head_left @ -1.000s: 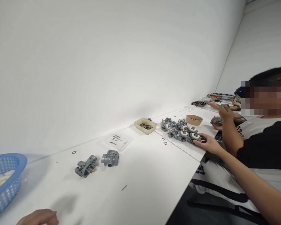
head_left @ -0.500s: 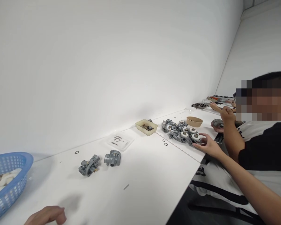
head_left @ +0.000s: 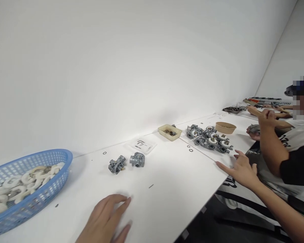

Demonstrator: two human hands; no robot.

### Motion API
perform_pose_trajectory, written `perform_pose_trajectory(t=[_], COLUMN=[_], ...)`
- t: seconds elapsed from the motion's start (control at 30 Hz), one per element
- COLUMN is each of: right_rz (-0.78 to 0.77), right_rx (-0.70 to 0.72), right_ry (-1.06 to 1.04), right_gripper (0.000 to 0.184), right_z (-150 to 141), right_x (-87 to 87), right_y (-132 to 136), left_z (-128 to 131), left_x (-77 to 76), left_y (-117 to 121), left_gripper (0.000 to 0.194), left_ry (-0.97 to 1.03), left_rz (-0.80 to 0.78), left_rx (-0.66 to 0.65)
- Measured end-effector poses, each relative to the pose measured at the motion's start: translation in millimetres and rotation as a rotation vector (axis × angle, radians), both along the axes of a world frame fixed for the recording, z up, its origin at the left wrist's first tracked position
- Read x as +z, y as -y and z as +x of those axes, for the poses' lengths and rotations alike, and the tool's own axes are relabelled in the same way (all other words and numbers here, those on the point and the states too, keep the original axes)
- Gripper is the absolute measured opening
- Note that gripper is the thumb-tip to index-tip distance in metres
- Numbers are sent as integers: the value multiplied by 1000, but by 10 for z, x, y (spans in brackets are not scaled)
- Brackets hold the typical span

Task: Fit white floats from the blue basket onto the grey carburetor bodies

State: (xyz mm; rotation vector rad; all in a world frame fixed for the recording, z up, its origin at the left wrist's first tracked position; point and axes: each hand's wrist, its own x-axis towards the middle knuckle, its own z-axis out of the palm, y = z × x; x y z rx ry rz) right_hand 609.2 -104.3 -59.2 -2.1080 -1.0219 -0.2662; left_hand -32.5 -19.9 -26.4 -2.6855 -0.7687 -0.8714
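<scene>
My left hand [head_left: 106, 216] hangs over the near part of the white table, fingers stretched and apart, holding nothing. Ahead of it lie two grey metal carburetor bodies, one tilted on its side [head_left: 117, 164] and one to its right [head_left: 137, 159]. A thin dark pin [head_left: 151, 186] lies nearest to that hand. My right hand [head_left: 240, 170] is spread at the table's right edge, nothing in its fingers. Just beyond it stands a group of carburetor bodies [head_left: 211, 146], several of them carrying white C-shaped floats [head_left: 226, 144].
A blue basket [head_left: 66, 158] of white floats stands at left. Along the wall are a clear tray [head_left: 152, 148] with small pins and a yellowish tray [head_left: 171, 137] with black rings. A cardboard bowl [head_left: 225, 128] sits farther right. A co-worker [head_left: 294, 148] holds a metal part there.
My right hand has come off the carburetor group and drawn back toward the table edge, opening. My left hand has moved farther into view. The view has shifted, showing more basket.
</scene>
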Motion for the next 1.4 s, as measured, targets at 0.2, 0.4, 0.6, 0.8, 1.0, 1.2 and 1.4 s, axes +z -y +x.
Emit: perform_pose_trajectory(t=[0.2,0.4,0.6,0.8,1.0,1.2,1.4], right_rz=[85,236,352,373,410,461,513], right_rx=[110,211,284,406,735,991,1026], right_ry=[20,-11,-14,50,159,250,181], right_gripper=[86,70,57,49,61,80,74], right_z=[-1027,-1660,-1929,-2358,-3002,-3567,-3832], right_x=[-183,-348,-534,-582,-534,-402,-329], right_y=[-149,11,231,343,559,614,580], left_z=[929,1276,1070,796,386,206,217], left_x=[34,83,-280,-512,-293,-116,-98], left_y=[225,166,406,760,1077,1226,1231], left_gripper=[85,77,72,71,61,59,44], left_ry=[-239,-278,-181,-143,-119,-81,32], left_rz=[-356,-321,-71,178,152,16,-64], left_rx=[168,58,69,49,54,-55,-152])
